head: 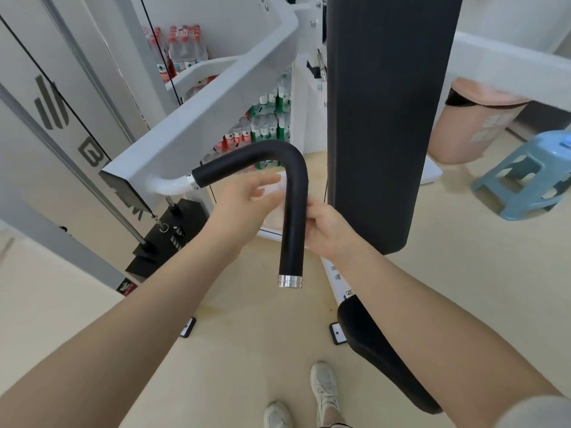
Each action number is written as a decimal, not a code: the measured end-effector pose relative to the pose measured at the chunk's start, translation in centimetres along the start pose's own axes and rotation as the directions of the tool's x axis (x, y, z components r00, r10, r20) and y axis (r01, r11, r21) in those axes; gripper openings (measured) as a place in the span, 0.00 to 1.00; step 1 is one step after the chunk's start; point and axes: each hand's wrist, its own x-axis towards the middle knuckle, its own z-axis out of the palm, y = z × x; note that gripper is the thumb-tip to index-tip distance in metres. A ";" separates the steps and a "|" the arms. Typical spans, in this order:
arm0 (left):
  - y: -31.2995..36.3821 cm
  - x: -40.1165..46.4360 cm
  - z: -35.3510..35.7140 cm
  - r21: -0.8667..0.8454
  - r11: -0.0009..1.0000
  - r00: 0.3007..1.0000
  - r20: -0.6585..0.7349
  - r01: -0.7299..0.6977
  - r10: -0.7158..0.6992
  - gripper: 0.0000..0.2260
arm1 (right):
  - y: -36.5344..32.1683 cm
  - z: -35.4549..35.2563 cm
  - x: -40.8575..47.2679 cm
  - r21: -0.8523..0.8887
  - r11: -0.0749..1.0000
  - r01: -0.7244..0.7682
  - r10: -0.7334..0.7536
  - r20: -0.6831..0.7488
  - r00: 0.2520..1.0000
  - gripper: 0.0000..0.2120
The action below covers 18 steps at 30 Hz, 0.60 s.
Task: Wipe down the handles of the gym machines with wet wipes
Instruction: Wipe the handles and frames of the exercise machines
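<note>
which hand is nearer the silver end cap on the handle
Right. The right hand grips the black handle just above the silver end cap; the left hand is higher, left of the handle.

Both bare arms reach forward. The left hand [247, 196] is blurred, its fingers loosely extended. The right hand [327, 225] has curled fingers, palm turned inward.

2 bare hands [244, 196], [327, 227]; 1 bent black foam-covered handle [292, 193] w/ silver end cap; 1 blue plastic stool [525, 177]; 1 pink bin [463, 131]; 2 white sneakers [324, 387], [278, 415].
</note>
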 end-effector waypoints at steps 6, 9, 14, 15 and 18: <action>-3.1 -2.1 -0.8 0.020 0.992 0.992 0.032 0.123 -0.123 0.10 | 0.3 -0.3 1.2 0.211 0.977 -0.014 0.015 -0.001 1.000 0.12; -4.2 -2.7 -0.6 -0.027 0.992 0.990 0.058 0.126 -0.125 0.10 | 1.3 -2.1 -0.8 0.038 0.999 0.004 -0.007 0.096 0.995 0.13; -4.0 -2.7 0.5 -0.154 0.983 0.993 0.068 0.103 -0.093 0.12 | -1.4 -3.8 -2.5 -0.501 0.772 0.392 -0.498 -0.093 0.862 0.16; -3.8 -2.6 0.6 -0.174 0.980 0.994 0.051 0.101 -0.093 0.12 | -2.4 -3.0 -2.5 -0.720 0.499 0.482 -0.644 0.064 0.762 0.16; -3.6 -2.2 0.4 -0.199 0.976 0.996 -0.012 0.085 -0.089 0.12 | -4.3 -1.2 -0.7 -0.761 -0.408 0.504 -0.538 0.646 0.541 0.17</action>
